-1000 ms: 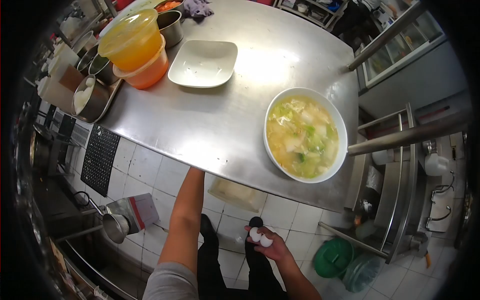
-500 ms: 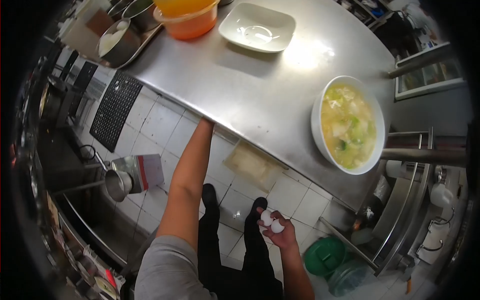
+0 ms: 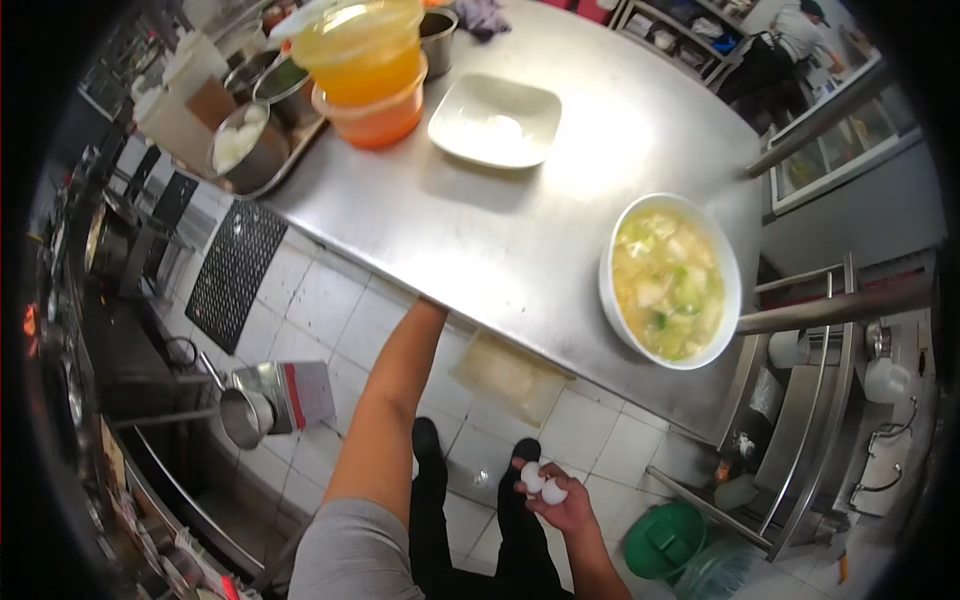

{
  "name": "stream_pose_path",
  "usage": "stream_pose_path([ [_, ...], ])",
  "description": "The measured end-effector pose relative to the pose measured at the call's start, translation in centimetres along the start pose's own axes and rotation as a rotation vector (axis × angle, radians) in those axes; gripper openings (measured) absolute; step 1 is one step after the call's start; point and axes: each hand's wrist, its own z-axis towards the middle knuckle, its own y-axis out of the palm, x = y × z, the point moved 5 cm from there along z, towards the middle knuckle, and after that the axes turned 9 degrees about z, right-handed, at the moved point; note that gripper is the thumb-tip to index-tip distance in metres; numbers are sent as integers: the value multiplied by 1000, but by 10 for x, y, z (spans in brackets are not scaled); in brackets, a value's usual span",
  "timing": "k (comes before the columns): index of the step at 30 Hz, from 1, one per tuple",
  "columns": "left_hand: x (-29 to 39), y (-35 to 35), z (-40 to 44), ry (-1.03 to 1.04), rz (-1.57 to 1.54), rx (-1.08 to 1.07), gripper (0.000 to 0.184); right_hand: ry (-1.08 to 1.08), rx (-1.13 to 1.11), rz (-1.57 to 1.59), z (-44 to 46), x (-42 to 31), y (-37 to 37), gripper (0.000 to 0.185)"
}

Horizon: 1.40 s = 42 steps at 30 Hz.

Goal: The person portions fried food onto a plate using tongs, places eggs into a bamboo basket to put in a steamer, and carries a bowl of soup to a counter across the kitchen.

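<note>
My right hand (image 3: 562, 503) is closed around two white eggs (image 3: 543, 483), held low over the floor beside my right shoe. My left forearm reaches under the front edge of the steel table (image 3: 470, 235), which hides my left hand. On the table's right end stands a large white bowl (image 3: 607, 285) filled with soup of greens and pale pieces. Farther back is an empty white square dish (image 3: 495, 125).
Stacked orange tubs (image 3: 370, 110) and a metal pot of white pieces (image 3: 245, 150) stand at the table's left. A clear container (image 3: 510, 378) sits beneath the table edge. A green lid (image 3: 665, 540) lies lower right. Another person (image 3: 790, 50) bends at the far right.
The view has shifted, moving the table and bowls within the frame. My right hand still holds both eggs, and my left hand stays hidden beneath the table edge.
</note>
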Motion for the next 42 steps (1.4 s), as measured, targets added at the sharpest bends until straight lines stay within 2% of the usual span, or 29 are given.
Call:
stream_pose_path([
  [11,-10,5,-9,-52,14,-33,36,-6,-74,59,-22,-12,1,29],
  [17,-11,7,-8,-72,0,-31,37,-13,-19,46,-29,-7,-14,30],
  [24,-16,0,-9,-105,-83,-21,38,20,-61,30,-45,-4,2,32],
  [27,-27,16,-30,-137,-291,-3,38,53,-76,30,-57,-4,5,34],
  [28,-38,33,-39,-134,-458,10,38,54,-63,21,-62,-3,-2,37],
  [30,-52,59,-57,-263,-1197,-32,39,51,-78,-4,-68,-3,-2,41],
  [31,-26,27,-70,-680,-1794,46,27,76,-139,14,-69,-4,2,42],
  [32,-3,-33,-89,-607,-1675,-107,24,94,-94,-17,-74,-7,8,42],
  [33,0,-47,-108,-569,-1773,-148,23,111,-49,-47,-82,-10,19,43],
  [34,-11,-25,-130,-644,-2014,-108,24,107,-74,-93,-88,-13,36,44],
  [35,-9,-36,-161,-755,-2106,-132,29,104,-101,-139,-93,-15,53,45],
  [36,-7,-46,-190,-781,-2247,-143,35,101,-130,-185,-96,-18,68,46],
  [38,1,-71,-253,-972,-2350,-52,52,121,-205,-240,-101,-25,91,49],
  [40,18,-122,-303,-1006,-2357,-27,60,156,-320,-267,-106,-36,120,57],
  [42,21,-153,-336,-682,-2592,-339,43,25,-331,-681,-117,-50,199,41],
])
